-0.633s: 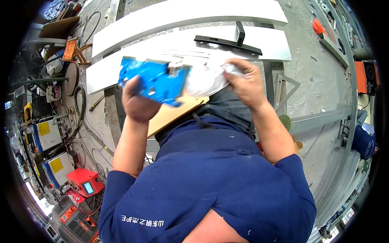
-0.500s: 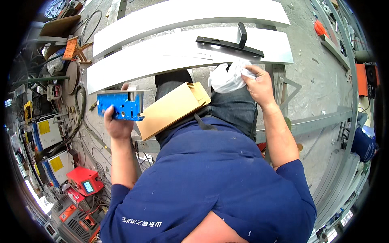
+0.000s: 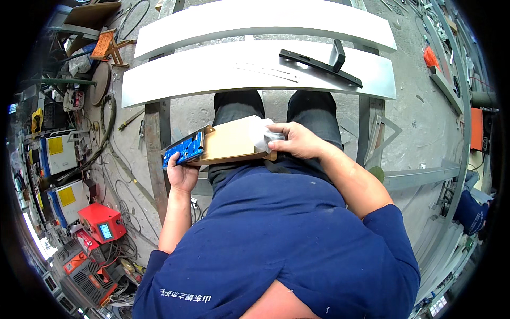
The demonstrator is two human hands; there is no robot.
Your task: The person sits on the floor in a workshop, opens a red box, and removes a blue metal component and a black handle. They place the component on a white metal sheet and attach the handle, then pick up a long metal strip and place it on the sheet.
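My left hand (image 3: 183,176) grips a blue mortise lock (image 3: 187,149) with a metal faceplate, against the left end of a brown cardboard box (image 3: 229,139). The box lies across my lap. At its right end my right hand (image 3: 298,141) is closed on a crumpled white plastic bag (image 3: 260,133), pressed to the box's end; how far the bag sits inside cannot be seen. Beyond my knees, a black door handle on a long plate (image 3: 321,66) lies on the nearer white panel (image 3: 175,80). Thin metal strips (image 3: 265,72) lie beside it.
A second white panel (image 3: 239,24) lies farther off, both on a metal frame (image 3: 159,127). At left are cables, a red machine (image 3: 102,222) with a small screen, and an orange stool (image 3: 104,45). Metal profiles (image 3: 433,255) and another person (image 3: 470,212) are at right.
The lock has come rightward and down to the box's left end. My right hand has brought the plastic bag from above my knee to the box's right end.
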